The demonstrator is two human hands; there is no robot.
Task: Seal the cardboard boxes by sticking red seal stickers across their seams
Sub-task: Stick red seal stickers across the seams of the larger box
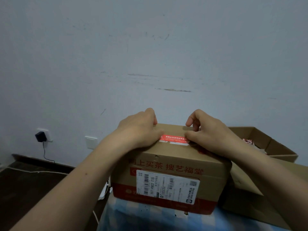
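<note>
A closed cardboard box [168, 177] with red printed characters and a white shipping label stands in front of me on a blue checked cloth. A red seal sticker [173, 138] lies flat across the top of the box. My left hand [140, 129] rests palm down on the box top, its thumb on the sticker's left end. My right hand [208, 129] rests on the right side of the top, thumb pressed on the sticker's right end, fingers curled. Neither hand grips anything.
An open cardboard box [273, 144] stands behind on the right, and another cardboard piece [246, 194] lies at the right. A scuffed wall [150, 55] is close behind. A plugged-in charger [39, 136] and cable sit low on the left, above dark floor.
</note>
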